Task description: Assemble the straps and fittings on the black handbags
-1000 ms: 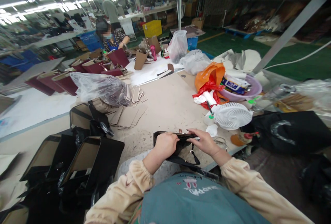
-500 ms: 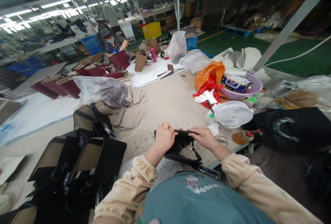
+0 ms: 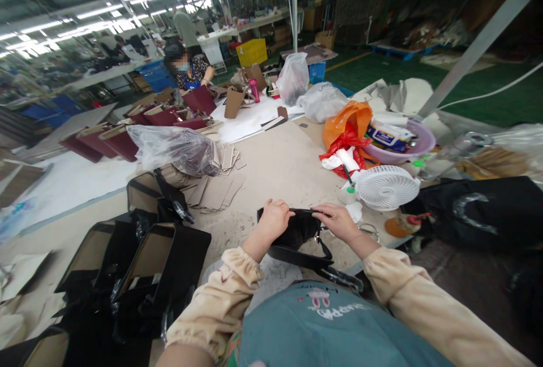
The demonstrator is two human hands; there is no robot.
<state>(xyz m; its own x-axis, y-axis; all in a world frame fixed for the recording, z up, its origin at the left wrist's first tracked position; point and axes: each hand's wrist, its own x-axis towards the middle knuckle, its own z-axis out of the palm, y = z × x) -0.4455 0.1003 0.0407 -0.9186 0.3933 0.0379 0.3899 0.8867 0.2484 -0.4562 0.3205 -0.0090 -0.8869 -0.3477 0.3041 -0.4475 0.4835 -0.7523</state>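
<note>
A black bag (image 3: pixel 292 253) stands open-mouthed at the table's front edge, close to my body, with a buckled strap (image 3: pixel 324 245) hanging at its right. My left hand (image 3: pixel 274 221) is closed on the left part of the bag's far rim, thumb and fingers pinching it. Farther right along the same rim, my right hand (image 3: pixel 338 221) pinches the edge between thumb and fingers. The bag's inside is dark, and part of its left side is hidden behind my left hand and wrist.
Several black bags (image 3: pixel 146 259) stand at the left. Beige board pieces (image 3: pixel 216 193) and a plastic-wrapped bundle (image 3: pixel 173 149) lie beyond. On the right are a white fan (image 3: pixel 387 187), scissors (image 3: pixel 369 232), a glue bottle (image 3: pixel 401 225) and a purple basin (image 3: pixel 418 146). A co-worker (image 3: pixel 189 70) sits across.
Both hands stay on the rim, and the bag's mouth shows wider now. My left hand has shifted slightly. The whole view has moved a little to the right.
</note>
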